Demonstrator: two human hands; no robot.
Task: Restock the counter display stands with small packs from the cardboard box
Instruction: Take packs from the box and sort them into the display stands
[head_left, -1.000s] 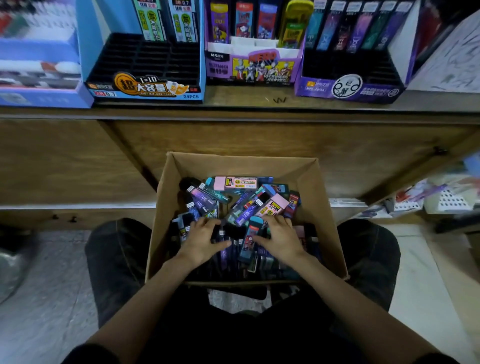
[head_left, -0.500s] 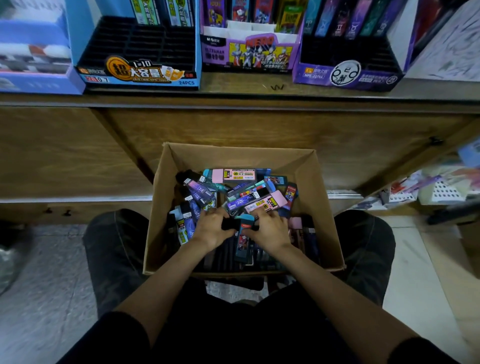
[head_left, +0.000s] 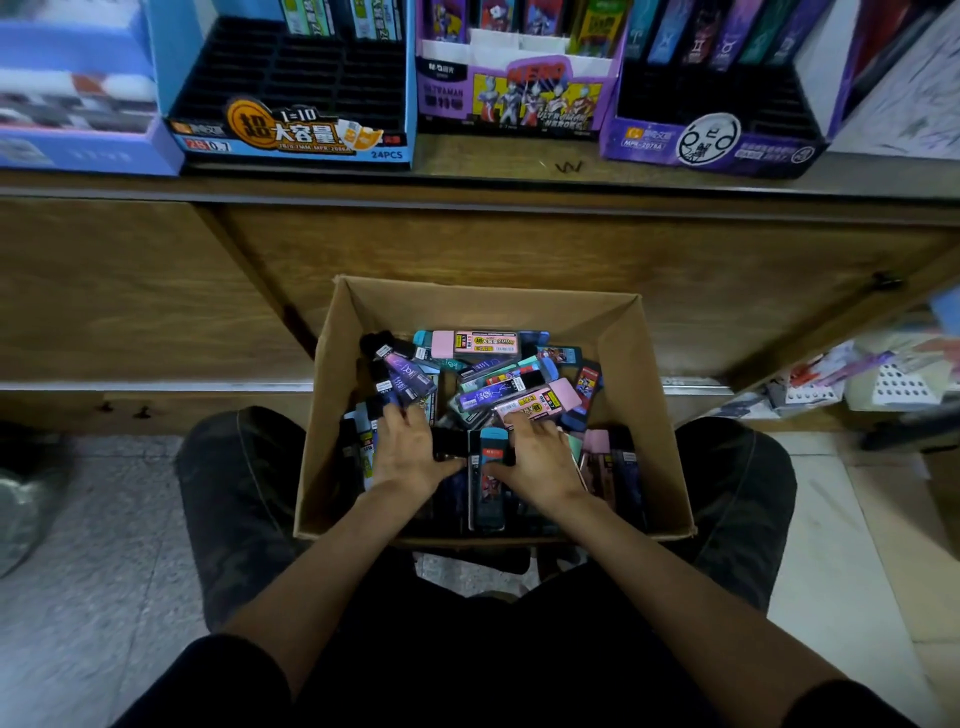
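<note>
Head view: your left hand (head_left: 410, 452) and right hand (head_left: 537, 460) lie palm-down, fingers spread, on loose packs (head_left: 483, 345) in the box (head_left: 330, 415), gripping nothing visibly. Beyond your fingertips, stands (head_left: 291, 67) wait on the desk (head_left: 498, 156). The packs look light, stiff and slick; pinch one by its long edges.

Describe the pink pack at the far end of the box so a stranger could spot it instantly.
Find the open brown cardboard box between the person's knees, below the wooden counter. Against its far wall, atop the heap, lies the pale pink rectangular pack with a yellow label. It lies straight along that wall, whereas the other pink pack lies slanted by the right hand.
</note>
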